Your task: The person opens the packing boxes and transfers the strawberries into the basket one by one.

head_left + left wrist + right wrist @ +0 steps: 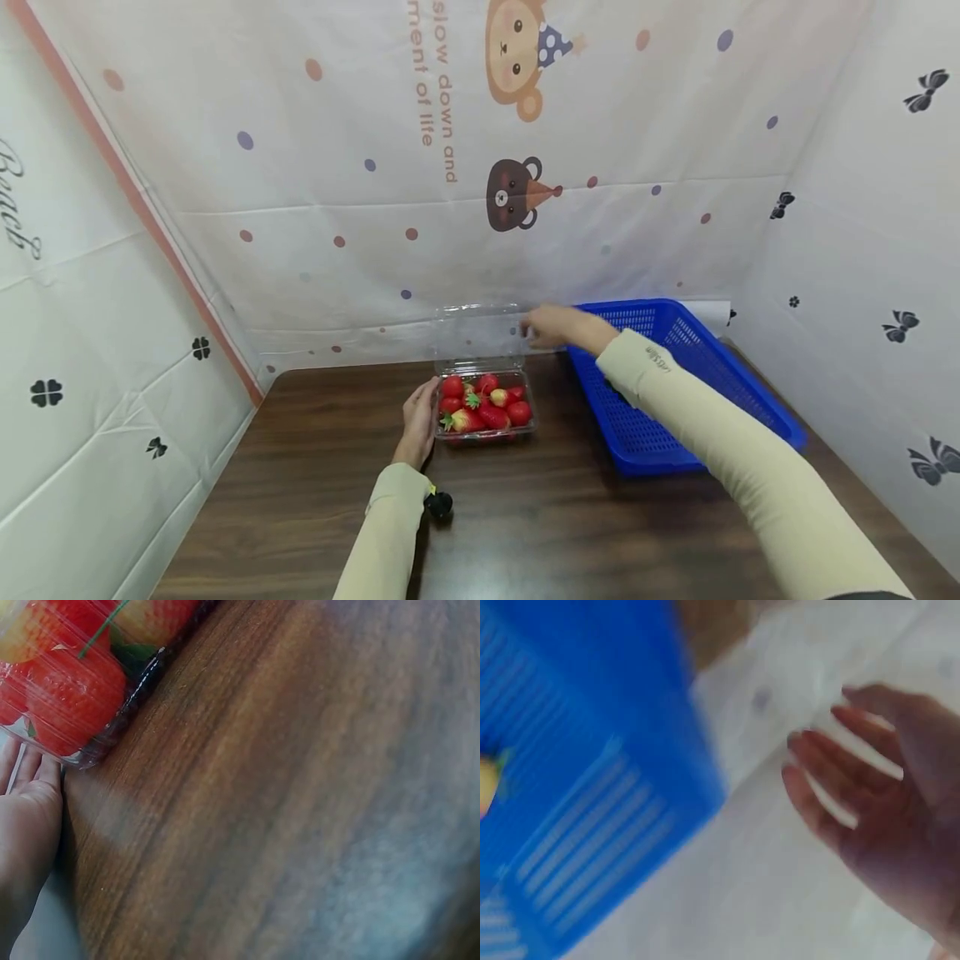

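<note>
A clear plastic clamshell box point(487, 435) full of strawberries point(495, 417) stands on the table, its transparent lid point(480, 333) raised at the back. My left hand point(418, 417) touches the box's left side with fairly straight fingers. In the left wrist view, part of that hand point(26, 817) shows beside the box's corner. My right hand point(555, 325) is in the air between the lid and the blue basket point(622, 433). The right wrist view shows this hand point(885, 780) blurred, holding nothing, its fingers loosely bent. Inside the basket lies a pale fruit with green leaves point(487, 784), partly cut off.
The dark wooden table point(337, 483) meets a printed cloth point(360, 275) behind the box, with more cloth at both sides. A small black object point(438, 505) is at my left wrist. The basket stands near the table's right edge, partly behind my right sleeve point(720, 433).
</note>
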`<control>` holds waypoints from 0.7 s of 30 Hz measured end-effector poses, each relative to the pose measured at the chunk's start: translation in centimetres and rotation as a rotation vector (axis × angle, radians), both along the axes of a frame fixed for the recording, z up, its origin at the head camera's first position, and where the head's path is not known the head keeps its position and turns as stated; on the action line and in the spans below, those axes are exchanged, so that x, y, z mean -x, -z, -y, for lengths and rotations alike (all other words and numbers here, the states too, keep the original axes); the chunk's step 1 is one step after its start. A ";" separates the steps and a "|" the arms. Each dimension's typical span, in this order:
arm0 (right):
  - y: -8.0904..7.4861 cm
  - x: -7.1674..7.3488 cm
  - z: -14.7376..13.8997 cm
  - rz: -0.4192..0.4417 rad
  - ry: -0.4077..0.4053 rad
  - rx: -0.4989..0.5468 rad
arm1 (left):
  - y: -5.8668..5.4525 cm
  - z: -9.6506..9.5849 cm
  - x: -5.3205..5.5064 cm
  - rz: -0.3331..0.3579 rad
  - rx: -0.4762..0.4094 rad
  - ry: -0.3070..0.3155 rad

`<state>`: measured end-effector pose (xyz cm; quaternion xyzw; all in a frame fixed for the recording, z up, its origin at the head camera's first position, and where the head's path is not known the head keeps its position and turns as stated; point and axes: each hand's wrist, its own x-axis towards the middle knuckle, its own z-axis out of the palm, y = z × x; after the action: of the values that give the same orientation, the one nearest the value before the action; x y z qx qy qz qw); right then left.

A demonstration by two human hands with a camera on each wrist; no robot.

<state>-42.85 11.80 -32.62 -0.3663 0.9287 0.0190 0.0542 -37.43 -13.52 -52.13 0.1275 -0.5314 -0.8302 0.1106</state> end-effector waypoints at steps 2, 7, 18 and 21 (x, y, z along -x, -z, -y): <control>1.1 -1.0 1.9 0.090 -0.088 -0.009 | -0.2 0.0 0.0 -0.006 0.004 0.007; 3.9 -2.9 4.9 0.210 -0.141 -0.058 | -0.2 0.0 -0.1 0.014 0.015 -0.002; 6.5 -3.9 5.2 0.245 -0.058 -0.065 | 0.4 -0.1 -0.5 0.039 0.054 0.016; 6.3 -3.7 5.5 0.241 -0.071 -0.023 | 0.1 0.2 -0.5 0.016 0.046 0.015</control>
<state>-39.16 6.32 -38.91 -0.3979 0.9016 -0.0126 0.1692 -36.96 -13.74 -52.23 0.1274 -0.5520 -0.8176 0.1030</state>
